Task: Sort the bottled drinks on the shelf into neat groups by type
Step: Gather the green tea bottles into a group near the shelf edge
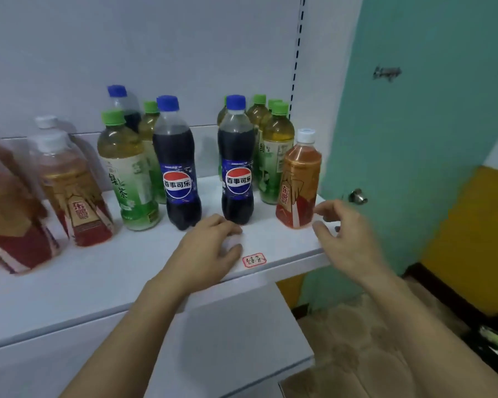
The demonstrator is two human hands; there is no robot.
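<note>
Bottles stand mixed on a white shelf [104,282]. Two cola bottles with blue caps [176,165] [236,162] are at the middle front, a third [123,107] behind. Green tea bottles with green caps stand at the left [124,170] and in a cluster at the back right [275,156]. One orange-red energy drink bottle [299,182] stands at the right end; others [69,188] are at the left. My left hand [213,245] hovers empty just before the right cola bottle. My right hand [342,234] is spread beside the orange-red bottle, not touching it.
A small red-bordered label sticker [254,259] sits on the shelf's front edge. A lower white shelf [213,354] juts out below. To the right are a teal door with a knob [357,195] and a yellow wall. A slotted upright [296,53] runs up the back panel.
</note>
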